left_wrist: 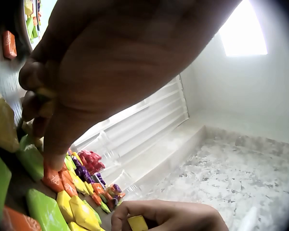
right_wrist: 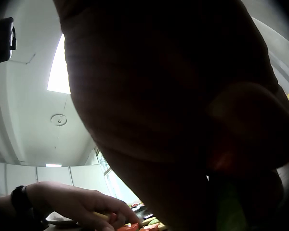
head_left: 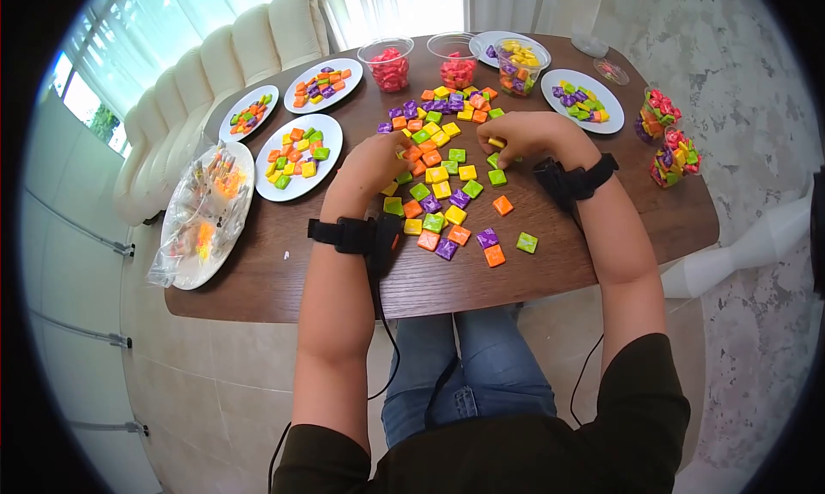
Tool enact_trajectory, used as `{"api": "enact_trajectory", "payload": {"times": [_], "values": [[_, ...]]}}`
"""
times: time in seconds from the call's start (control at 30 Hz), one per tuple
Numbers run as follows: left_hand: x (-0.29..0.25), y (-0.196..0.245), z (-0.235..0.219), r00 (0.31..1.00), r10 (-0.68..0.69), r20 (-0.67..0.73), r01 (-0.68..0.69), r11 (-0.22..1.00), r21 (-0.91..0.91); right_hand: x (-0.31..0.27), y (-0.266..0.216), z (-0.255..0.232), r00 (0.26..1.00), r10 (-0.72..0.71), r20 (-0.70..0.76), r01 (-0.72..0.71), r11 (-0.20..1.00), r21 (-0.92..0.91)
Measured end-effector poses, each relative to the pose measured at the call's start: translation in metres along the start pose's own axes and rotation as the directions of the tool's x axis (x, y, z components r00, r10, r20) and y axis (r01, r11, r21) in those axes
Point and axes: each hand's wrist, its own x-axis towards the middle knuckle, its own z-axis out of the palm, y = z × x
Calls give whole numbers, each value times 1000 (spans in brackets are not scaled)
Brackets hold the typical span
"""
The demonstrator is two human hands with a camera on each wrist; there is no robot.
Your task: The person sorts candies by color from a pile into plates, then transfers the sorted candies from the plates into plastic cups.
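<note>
Wrapped square candies (head_left: 441, 190) in yellow, green, orange and purple lie loose in the middle of the table. Over the left edge of this spread, my left hand (head_left: 372, 165) reaches down with curled fingers. A yellow candy (right_wrist: 102, 216) shows in its grip in the right wrist view, and its fingertips are right at an orange candy (left_wrist: 53, 179). Across the spread, my right hand (head_left: 540, 139) holds a yellow candy (left_wrist: 137, 223) in its bent fingers. Its fingertips are close to a green candy (head_left: 493, 160); the palm is dark in the right wrist view.
White plates of sorted candies (head_left: 334, 145) stand at left, with another plate (head_left: 618, 118) at right. Clear cups of red candies (head_left: 385, 68) and a mixed cup (head_left: 518, 83) stand at the back. Filled cups (head_left: 675, 165) stand near the right edge. A plastic bag (head_left: 206, 206) covers the left oval plate.
</note>
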Motion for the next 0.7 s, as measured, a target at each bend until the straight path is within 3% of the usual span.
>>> {"api": "enact_trajectory", "payload": {"times": [0.2, 0.4, 0.5, 0.57, 0.6, 0.63, 0.7], "values": [[-2, 9, 8, 989, 71, -126, -64, 996, 56, 0, 1, -1, 999, -23, 44, 21, 998, 57], [0, 9, 8, 993, 80, -91, -73, 994, 81, -2, 2, -2, 998, 25, 52, -28, 998, 56], [1, 5, 7, 996, 40, -77, -42, 999, -25, 4, 11, 1, 1000, -21, -16, 22, 996, 86], [7, -8, 4, 982, 78, -173, -112, 974, -199, 6, 19, 0, 983, -122, -136, 156, 949, 276], [9, -12, 3, 971, 89, -223, -152, 947, -282, 6, 20, -1, 966, -163, -200, 227, 905, 360], [2, 0, -14, 991, -8, -131, -68, 818, -571, 2, 17, -7, 963, -166, -212, 251, 841, 480], [-11, 6, -40, 977, -126, -171, -95, 459, -883, -7, 6, -14, 933, -180, -310, 357, 540, 762]]}}
